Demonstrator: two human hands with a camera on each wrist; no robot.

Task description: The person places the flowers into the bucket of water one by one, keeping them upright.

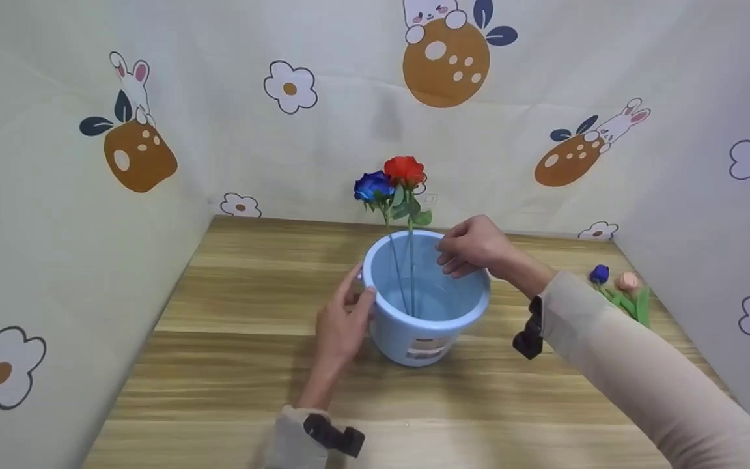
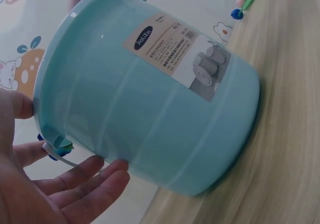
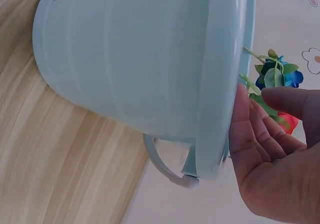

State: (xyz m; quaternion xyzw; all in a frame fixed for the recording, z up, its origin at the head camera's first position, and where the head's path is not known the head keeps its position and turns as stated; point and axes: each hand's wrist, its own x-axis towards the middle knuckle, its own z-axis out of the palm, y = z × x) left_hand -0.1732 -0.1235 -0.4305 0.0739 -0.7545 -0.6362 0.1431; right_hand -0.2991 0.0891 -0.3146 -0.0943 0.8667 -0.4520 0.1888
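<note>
A light blue bucket (image 1: 401,335) stands upright on the wooden table. Inside it lean two long-stemmed roses, a red rose (image 1: 405,170) and a blue rose (image 1: 373,187), their blooms rising above the rim. My left hand (image 1: 342,326) holds the bucket's left side, thumb at the rim and fingers against the wall near the handle (image 2: 59,156). Over the right part of the rim, my right hand (image 1: 476,247) hangs with its fingers loosely bent inside the opening. Nothing shows between its thumb and fingers (image 3: 245,134) in the right wrist view.
On the table (image 1: 238,293) at the right lie a small dark blue flower (image 1: 599,273) and a pale pink flower (image 1: 627,281) with green leaves. Pale patterned cloth walls (image 1: 342,143) enclose the table at the back and both sides.
</note>
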